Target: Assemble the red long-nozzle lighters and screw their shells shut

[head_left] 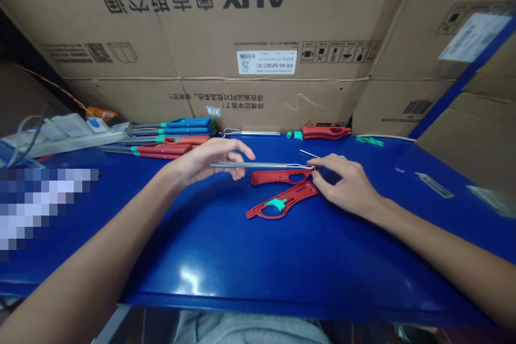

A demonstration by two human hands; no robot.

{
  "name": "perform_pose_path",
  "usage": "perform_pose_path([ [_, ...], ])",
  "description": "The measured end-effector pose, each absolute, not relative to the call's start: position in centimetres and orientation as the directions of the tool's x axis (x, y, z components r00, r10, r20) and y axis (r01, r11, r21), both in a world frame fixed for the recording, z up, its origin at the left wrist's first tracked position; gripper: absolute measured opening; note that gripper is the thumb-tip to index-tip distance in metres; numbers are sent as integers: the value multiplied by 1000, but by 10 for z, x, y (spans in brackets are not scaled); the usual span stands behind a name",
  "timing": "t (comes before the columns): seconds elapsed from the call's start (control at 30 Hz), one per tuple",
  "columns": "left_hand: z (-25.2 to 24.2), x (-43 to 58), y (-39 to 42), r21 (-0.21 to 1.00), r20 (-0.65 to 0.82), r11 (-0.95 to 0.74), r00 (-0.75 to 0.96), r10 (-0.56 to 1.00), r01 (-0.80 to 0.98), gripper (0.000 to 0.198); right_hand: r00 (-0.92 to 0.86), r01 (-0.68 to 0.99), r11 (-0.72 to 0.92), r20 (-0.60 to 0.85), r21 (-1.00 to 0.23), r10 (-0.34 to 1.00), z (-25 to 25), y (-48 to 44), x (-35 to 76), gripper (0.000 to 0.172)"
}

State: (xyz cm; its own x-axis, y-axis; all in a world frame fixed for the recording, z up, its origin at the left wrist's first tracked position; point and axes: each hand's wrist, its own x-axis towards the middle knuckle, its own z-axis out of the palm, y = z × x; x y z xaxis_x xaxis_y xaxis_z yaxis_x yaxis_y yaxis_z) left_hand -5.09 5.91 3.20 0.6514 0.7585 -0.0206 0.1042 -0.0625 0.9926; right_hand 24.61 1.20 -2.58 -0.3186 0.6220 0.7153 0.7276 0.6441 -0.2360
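Observation:
My right hand [347,180] is closed, with thumb and fingertips pinched on the wired end of a thin metal lighter tube [258,165]. White wires show between the tube and those fingertips. The tube's far end reaches left, in front of my left hand [215,161], whose fingers are curved and apart; I see no grip on the tube there. Just below the tube lies a red lighter handle half [268,177]. Nearer to me is a second red handle half [296,199], hollow side up, with a green trigger [276,204] in it.
Assembled blue lighters [187,127] and red lighters [165,149] are stacked at back left, beside a power strip [80,134]. Along the cardboard wall [193,64] lie another metal tube [260,133], red handle parts [325,133] and green pieces [368,141]. A screwdriver-like rod [309,153] lies behind my right hand.

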Motion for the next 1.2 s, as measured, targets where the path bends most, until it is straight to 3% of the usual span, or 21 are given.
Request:
perform_pose_path([
  [0.07, 30, -48, 58, 975, -37, -115, 652, 757, 190, 35, -328, 717, 659, 723, -228, 607, -26, 10, 244, 18],
  [0.37, 26, -32, 45, 889, -194, -223, 772, 605, 399, 38, -385, 669, 711, 717, -216, 581, -27, 2, 238, 21],
  [0.53, 21, -17, 35, 883, -202, -264, 822, 533, 388, 35, -452, 615, 768, 719, -177, 528, -25, -3, 233, 24],
  [0.73, 17, -10, 32, 895, -153, -266, 807, 571, 358, 28, -530, 535, 829, 699, -165, 481, -25, -10, 225, 25],
  [1.03, 11, -10, 34, 883, -121, -313, 813, 569, 350, 22, -450, 535, 812, 734, -234, 508, -22, -12, 228, 11],
  [1.2, 10, -8, 32, 867, -123, -340, 818, 562, 364, 21, -459, 523, 823, 741, -220, 490, -21, -12, 227, 12],
])
